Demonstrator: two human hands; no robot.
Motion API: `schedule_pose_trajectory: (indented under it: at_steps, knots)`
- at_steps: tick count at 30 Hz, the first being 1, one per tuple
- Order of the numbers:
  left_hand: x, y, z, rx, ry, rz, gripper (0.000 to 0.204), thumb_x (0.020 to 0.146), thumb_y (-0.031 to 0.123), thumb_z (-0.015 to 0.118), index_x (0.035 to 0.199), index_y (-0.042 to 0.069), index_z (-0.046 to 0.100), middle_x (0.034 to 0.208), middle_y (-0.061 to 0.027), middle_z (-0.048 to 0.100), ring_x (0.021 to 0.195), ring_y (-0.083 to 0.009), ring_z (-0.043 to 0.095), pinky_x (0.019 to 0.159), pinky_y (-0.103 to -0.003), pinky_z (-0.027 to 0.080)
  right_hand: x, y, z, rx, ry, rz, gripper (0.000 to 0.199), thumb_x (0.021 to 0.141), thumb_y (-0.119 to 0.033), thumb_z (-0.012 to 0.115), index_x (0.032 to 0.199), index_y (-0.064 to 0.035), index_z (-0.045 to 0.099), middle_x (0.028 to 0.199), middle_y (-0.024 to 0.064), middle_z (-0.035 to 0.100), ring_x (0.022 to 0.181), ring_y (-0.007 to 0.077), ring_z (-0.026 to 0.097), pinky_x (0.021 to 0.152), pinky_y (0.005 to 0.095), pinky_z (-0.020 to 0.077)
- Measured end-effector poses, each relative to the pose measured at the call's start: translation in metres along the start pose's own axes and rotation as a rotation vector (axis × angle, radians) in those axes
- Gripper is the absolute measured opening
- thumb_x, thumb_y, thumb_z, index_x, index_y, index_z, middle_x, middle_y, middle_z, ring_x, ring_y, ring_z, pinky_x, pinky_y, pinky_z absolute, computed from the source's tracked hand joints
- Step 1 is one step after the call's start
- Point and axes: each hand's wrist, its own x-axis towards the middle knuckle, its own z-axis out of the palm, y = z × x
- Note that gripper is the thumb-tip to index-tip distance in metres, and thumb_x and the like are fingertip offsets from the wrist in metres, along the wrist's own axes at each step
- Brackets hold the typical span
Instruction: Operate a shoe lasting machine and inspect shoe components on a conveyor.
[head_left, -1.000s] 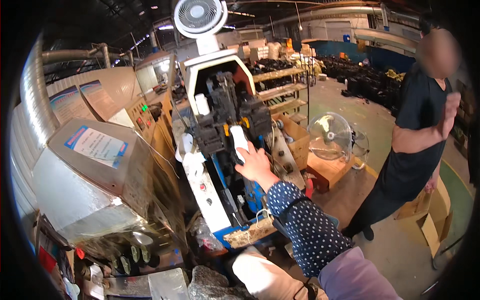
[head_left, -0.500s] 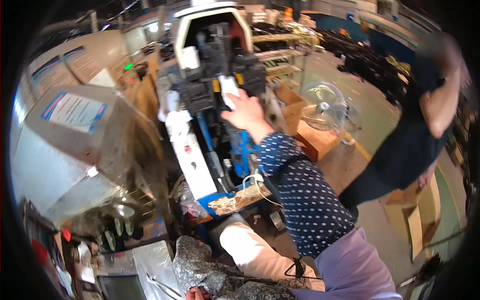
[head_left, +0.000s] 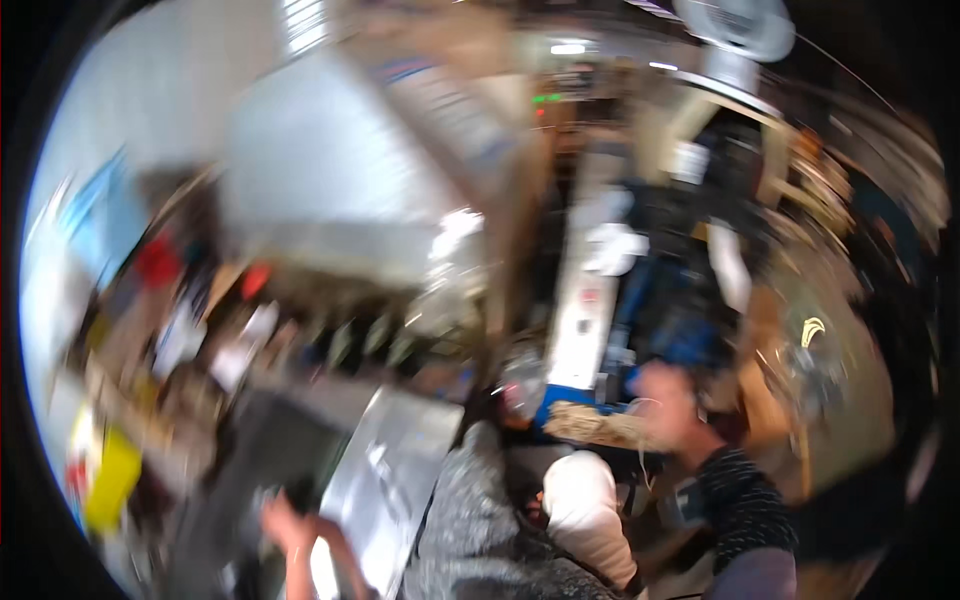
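Note:
My left hand (head_left: pixel 288 525) is low on the left, over a dark, flat surface (head_left: pixel 255 455) next to a shiny metal sheet (head_left: pixel 385 480). Motion smears its fingers, and whether anything is in them is unclear. My right hand (head_left: pixel 672 405) is at the near end of a black and blue machine (head_left: pixel 690 310), beside a worn tan bar (head_left: pixel 590 425) with a thin white cord (head_left: pixel 645 465). Its fingers are smeared too. A long white part (head_left: pixel 728 265) lies on the machine, apart from my right hand.
A large grey metal housing (head_left: pixel 330 170) stands at the back left. Blurred clutter, including a yellow item (head_left: pixel 110 480), fills the left side. A white panel (head_left: pixel 580 330) runs along the machine's left. My patterned lap (head_left: pixel 475 515) and a white-covered knee (head_left: pixel 580 500) are below.
The view has swung left, so the machine sits farther right. My right hand has left the white part and drawn back toward me. My left hand has moved out over the dark surface.

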Motion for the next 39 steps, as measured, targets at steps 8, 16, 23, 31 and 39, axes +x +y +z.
schedule_pose_trajectory:
  at_steps: [8,16,23,31,39]
  knots:
    - [0.045,-0.011,-0.011,-0.08,-0.294,0.225,0.081,0.082,0.041,0.069,0.149,0.013,0.033,0.134,-0.0279,0.049,0.123,-0.0439,0.048,0.098,-0.051,0.045,-0.173,-0.136,0.107,0.265,0.171,0.217,0.019,0.079,-0.022,0.067,0.095,-0.0126,0.071,0.121,0.0068,0.061,0.117,0.0287,0.052,0.1,0.0423,0.0412]
    - [-0.047,0.171,-0.043,-0.611,-0.494,0.533,0.075,0.081,0.033,0.069,0.144,0.009,0.036,0.13,-0.0253,0.052,0.118,-0.0409,0.051,0.097,-0.049,0.046,-0.169,-0.133,0.104,0.361,0.248,0.146,0.015,0.077,-0.017,0.068,0.09,-0.0096,0.069,0.116,0.007,0.063,0.111,0.0296,0.054,0.094,0.041,0.0463]
    - [-0.097,0.198,-0.051,-0.823,-0.63,0.442,0.07,0.08,0.026,0.069,0.141,0.006,0.039,0.126,-0.023,0.055,0.113,-0.0382,0.055,0.095,-0.046,0.047,-0.176,-0.124,0.122,0.398,0.214,0.149,0.016,0.076,-0.017,0.068,0.09,-0.0108,0.07,0.117,0.0069,0.064,0.114,0.0296,0.053,0.098,0.0405,0.0441]
    - [-0.105,0.184,-0.06,-0.918,-0.61,0.296,0.065,0.079,0.018,0.068,0.136,0.002,0.043,0.122,-0.0203,0.058,0.108,-0.0352,0.058,0.094,-0.044,0.049,-0.085,-0.184,0.176,1.319,0.108,0.502,0.012,0.079,-0.017,0.064,0.082,-0.0055,0.063,0.08,0.0123,0.064,0.074,0.0333,0.062,0.063,0.043,0.05]
    - [-0.12,0.188,-0.052,-1.074,-0.695,0.209,0.059,0.077,0.009,0.068,0.132,-0.002,0.047,0.118,-0.0177,0.062,0.103,-0.0321,0.062,0.092,-0.041,0.05,0.036,-0.267,0.092,1.382,-0.065,0.075,0.066,0.098,-0.039,0.056,0.149,-0.0101,0.026,0.129,0.0222,0.056,0.111,0.027,0.058,0.094,0.0339,0.0457]
